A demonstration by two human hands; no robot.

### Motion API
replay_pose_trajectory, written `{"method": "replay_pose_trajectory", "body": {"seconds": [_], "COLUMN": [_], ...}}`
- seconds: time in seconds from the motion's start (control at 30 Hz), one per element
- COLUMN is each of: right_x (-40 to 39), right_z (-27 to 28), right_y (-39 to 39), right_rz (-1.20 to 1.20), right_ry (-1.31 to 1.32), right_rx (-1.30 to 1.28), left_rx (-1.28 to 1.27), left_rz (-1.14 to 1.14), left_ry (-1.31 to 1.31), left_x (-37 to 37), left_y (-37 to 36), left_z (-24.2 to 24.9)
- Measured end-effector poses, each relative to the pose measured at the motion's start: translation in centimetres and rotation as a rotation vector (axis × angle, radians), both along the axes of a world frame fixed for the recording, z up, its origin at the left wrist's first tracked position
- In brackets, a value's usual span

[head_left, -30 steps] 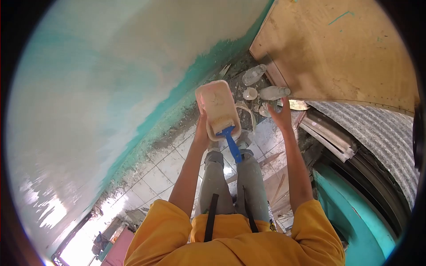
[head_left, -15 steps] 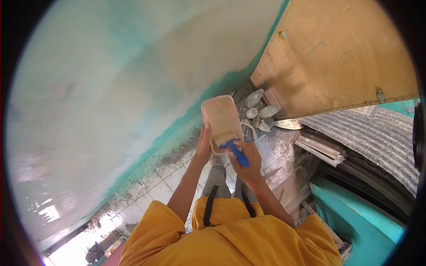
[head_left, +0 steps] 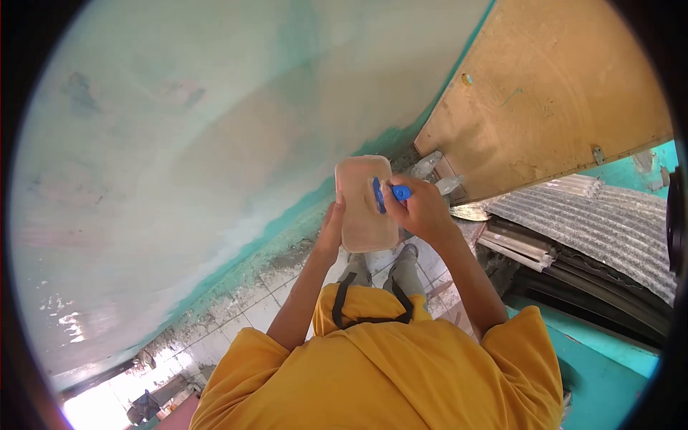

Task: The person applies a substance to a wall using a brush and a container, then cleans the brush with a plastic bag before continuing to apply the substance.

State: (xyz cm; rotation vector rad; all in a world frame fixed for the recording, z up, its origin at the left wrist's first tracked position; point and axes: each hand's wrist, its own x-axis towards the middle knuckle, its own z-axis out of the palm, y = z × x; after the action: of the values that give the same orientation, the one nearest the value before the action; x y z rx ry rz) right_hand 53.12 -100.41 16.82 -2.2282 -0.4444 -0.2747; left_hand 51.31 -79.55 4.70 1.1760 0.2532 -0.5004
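My left hand (head_left: 332, 226) grips the left edge of a shallow rectangular plastic tub (head_left: 364, 233), which has a thin pale layer inside. In my right hand (head_left: 421, 206) is a blue-handled scraper (head_left: 401, 192); its blue blade holder stands upright over the right half of the tub, and pale material shows beside it. Whether the blade touches the tub's bottom cannot be made out. Both hands are in front of the body, near the foot of the wall.
A wall (head_left: 236, 136) with pale patches over turquoise fills the left. At right are a wooden panel (head_left: 552, 93), corrugated sheets (head_left: 602, 222) and a turquoise surface (head_left: 595, 365). Plastic bottles (head_left: 427, 165) stand behind the tub on the dirty tiled floor (head_left: 261, 312).
My right hand has moved up and right along the tub, turning the scraper from a slant to upright. The tub is less tilted, and the view has shifted slightly.
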Motion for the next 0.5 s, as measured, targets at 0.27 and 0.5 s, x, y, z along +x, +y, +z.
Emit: {"method": "replay_pose_trajectory", "body": {"seconds": [0.27, 0.5], "right_x": [0.8, 0.9], "right_z": [0.3, 0.8], "right_y": [2.8, 4.1], "right_rz": [-0.135, -0.042], "right_ry": [-0.03, -0.022], "right_rx": [0.067, 0.063], "left_rx": [-0.043, -0.036], "left_rz": [0.064, 0.144], "left_ry": [-0.07, -0.109], "left_x": [-0.7, -2.0], "left_y": [2.1, 1.8], "left_z": [2.0, 1.7]}}
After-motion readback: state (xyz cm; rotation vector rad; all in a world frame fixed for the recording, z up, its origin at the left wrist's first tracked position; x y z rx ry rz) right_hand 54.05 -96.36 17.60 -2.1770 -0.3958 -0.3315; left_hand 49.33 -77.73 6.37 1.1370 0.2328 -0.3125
